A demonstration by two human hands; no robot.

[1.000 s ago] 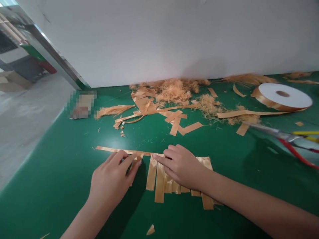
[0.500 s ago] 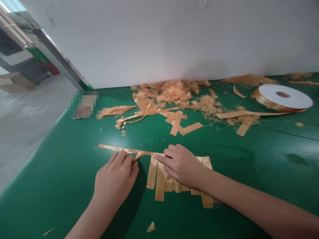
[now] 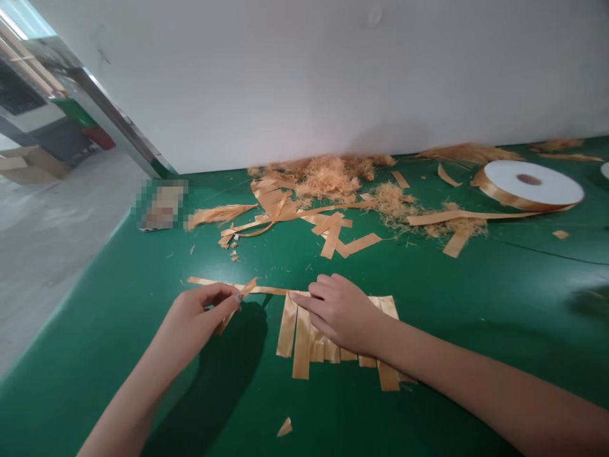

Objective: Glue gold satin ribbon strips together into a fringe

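Note:
My left hand (image 3: 202, 314) pinches a short piece of gold ribbon (image 3: 248, 287) between thumb and fingers, lifted a little off the green table. Behind it a long narrow ribbon strip (image 3: 271, 290) lies across the table and runs to the right beneath my right hand (image 3: 345, 314). Several short ribbon pieces (image 3: 301, 346) hang side by side from that strip like a fringe. My right index finger is stretched out and presses on the strip by the leftmost pieces. The other right fingers are curled, and the palm covers part of the fringe.
A white spool of gold ribbon (image 3: 528, 181) lies at the right, its loose end (image 3: 447, 218) trailing left. Frayed ribbon fibres (image 3: 328, 181) and cut pieces (image 3: 333, 235) are heaped along the wall. A pixelated object (image 3: 164, 203) stands near the table's left edge. One scrap (image 3: 285, 427) lies in front.
My left hand has moved left and lifted, bringing the short ribbon piece away from the fringe. My right hand stays pressed in place. The scissors at the right have gone out of view.

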